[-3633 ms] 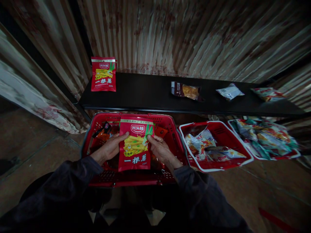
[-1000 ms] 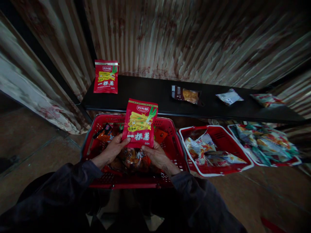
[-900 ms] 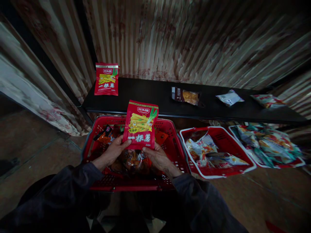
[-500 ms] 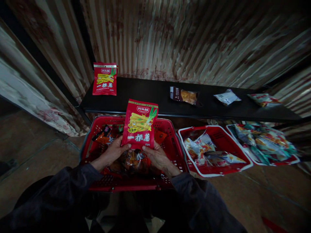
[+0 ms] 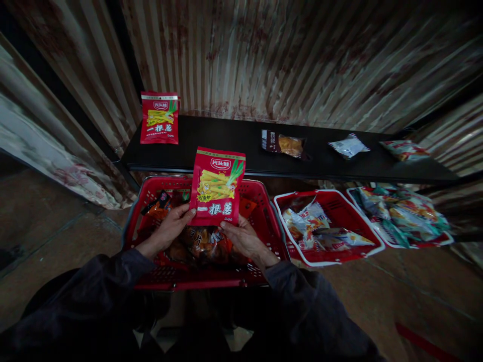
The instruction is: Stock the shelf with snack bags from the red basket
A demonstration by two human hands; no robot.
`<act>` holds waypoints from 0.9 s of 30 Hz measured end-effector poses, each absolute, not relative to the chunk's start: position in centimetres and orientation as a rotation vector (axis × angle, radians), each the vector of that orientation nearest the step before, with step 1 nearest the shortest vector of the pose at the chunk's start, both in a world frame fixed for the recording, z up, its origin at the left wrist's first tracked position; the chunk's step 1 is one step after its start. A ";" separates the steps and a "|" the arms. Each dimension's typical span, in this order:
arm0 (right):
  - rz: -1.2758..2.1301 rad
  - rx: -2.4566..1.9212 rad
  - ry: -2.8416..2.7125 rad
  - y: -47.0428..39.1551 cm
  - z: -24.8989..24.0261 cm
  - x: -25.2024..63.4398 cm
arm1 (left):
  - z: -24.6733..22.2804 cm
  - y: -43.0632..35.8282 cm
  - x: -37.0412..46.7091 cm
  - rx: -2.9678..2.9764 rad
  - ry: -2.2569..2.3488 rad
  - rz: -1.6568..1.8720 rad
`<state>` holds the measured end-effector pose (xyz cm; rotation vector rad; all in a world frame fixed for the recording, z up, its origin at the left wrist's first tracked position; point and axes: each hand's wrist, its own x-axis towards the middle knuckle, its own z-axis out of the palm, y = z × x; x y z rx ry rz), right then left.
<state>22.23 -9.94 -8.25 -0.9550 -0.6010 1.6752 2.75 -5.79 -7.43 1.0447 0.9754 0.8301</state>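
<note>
From where I sit, watching through the head camera, I see both hands grasping one red snack packet point(image 5: 218, 186). The left hand point(image 5: 170, 227) pinches its lower left corner, thumb over the front; the right hand point(image 5: 244, 237) grips the bottom edge near the right corner. The packet is held face up to me, above the large red basket point(image 5: 265, 213) and in front of the black shelf point(image 5: 222, 134), overlapping its front edge in my view. I cannot tell whether it touches the shelf.

Beneath the hands, the basket carries brown-and-orange packets point(image 5: 202, 246), with a black-and-orange packet point(image 5: 160, 203) toward its far left corner. On the shelf, a matching red packet point(image 5: 159, 120) stands upright at the left end. Well apart from it lie a brown packet point(image 5: 285, 144), a white packet point(image 5: 349, 146) and a red-and-white packet point(image 5: 404, 150). To the right I have a white-rimmed basket point(image 5: 328, 263) partly filled with bags, and beyond it a fuller basket point(image 5: 442, 242). A striped curtain point(image 5: 234, 60) hangs behind the shelf.
</note>
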 end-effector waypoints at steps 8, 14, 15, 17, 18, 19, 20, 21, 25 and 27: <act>1.624 -0.984 -0.569 -9.6 -8.4 22.8 | -7.6 -5.9 2.4 1.251 1.196 1.200; 1.650 -0.988 -0.546 -9.5 -8.6 22.7 | -6.4 -6.6 2.5 1.576 1.192 1.196; 1.657 -0.988 -0.553 -9.5 -8.6 22.7 | -6.2 -6.6 2.6 1.610 1.186 1.185; 1.667 -0.984 -0.575 -9.6 -8.7 22.6 | -6.0 -6.6 2.6 1.629 1.172 1.163; 1.668 -0.981 -0.584 -9.6 -8.7 22.6 | -6.0 -6.6 2.6 1.627 1.169 1.156; 1.670 -0.979 -0.593 -9.6 -8.7 22.7 | -6.0 -6.6 2.6 1.625 1.171 1.154; 1.675 -0.975 -0.603 -9.6 -8.7 22.7 | -6.1 -6.5 2.6 1.628 1.178 1.152; 1.682 -0.968 -0.613 -9.7 -8.6 22.7 | -6.2 -6.6 2.6 1.639 1.185 1.149; 1.711 -0.897 -0.647 -9.7 -8.5 22.8 | -6.5 -6.6 2.6 1.706 1.198 1.149; 1.711 -0.869 -0.647 -9.7 -8.5 22.8 | -6.8 -6.6 2.6 1.781 1.204 1.144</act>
